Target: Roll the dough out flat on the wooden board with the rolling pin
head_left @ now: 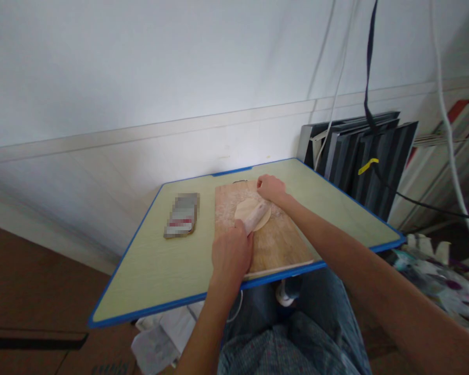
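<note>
A floured wooden cutting board [279, 250] lies on the table, with a round, flat sheet of pale dough [242, 209] on it. A flour-dusted rolling pin [255, 217] lies slantwise across the dough. Around the pin's near end, my left hand [231, 251] is wrapped, fingers closed. My right hand [271, 187] is curled closed over the board's far right part, just beyond the dough and close to the pin's far end. Whatever its fingers may hold is hidden.
Left of the board, a blurred-out flat object [182, 216] rests on the pale table [168, 271], which has a blue edge. Behind the table is a white wall. Dark panels [359, 156] lean at the right, with cables hanging nearby. Bags [441, 281] sit low at the right.
</note>
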{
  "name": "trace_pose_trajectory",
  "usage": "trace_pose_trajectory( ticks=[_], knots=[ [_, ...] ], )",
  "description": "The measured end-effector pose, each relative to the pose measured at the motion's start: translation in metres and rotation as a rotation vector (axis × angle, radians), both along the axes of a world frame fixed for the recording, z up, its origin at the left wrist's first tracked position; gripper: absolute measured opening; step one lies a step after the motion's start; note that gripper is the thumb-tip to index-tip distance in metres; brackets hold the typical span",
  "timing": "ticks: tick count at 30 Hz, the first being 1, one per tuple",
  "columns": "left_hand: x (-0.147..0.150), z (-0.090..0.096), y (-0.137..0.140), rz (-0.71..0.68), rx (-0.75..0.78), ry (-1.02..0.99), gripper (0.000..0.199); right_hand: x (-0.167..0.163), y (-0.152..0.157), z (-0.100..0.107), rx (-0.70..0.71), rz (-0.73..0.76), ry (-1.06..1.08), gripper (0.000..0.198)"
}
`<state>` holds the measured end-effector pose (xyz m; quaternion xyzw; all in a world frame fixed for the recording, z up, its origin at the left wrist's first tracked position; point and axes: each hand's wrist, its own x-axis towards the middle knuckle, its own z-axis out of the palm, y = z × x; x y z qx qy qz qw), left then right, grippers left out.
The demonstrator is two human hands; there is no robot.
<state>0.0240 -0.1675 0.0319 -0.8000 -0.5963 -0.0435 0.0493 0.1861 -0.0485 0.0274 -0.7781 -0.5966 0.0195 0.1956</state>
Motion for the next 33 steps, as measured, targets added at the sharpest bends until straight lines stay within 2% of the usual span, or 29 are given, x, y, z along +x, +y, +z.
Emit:
trace_pose_trajectory(
  ticks=[4,10,19,28,33],
  knots=[
    [0.0,-0.001,-0.002,-0.003,0.018,0.008,0.025,-0.003,-0.002,-0.001,0.024,-0.027,0.005,0.024],
    [-0.002,-0.003,0.002,-0.044,0.06,0.029,0.027,0.016,-0.022,-0.005,0.05,-0.006,0.048,0.023],
    [0.009,-0.002,-0.006,-0.026,0.016,-0.021,0.023,0.001,0.004,0.001,-0.021,0.008,0.017,0.023],
    [-0.001,0.0,0.003,-0.095,0.054,0.057,0.031,0.021,-0.033,-0.009,0.066,-0.084,0.09,0.022],
    [0.003,-0.002,-0.001,-0.064,0.048,0.031,0.032,0.021,-0.025,-0.009,0.039,-0.067,0.091,0.021]
  ],
)
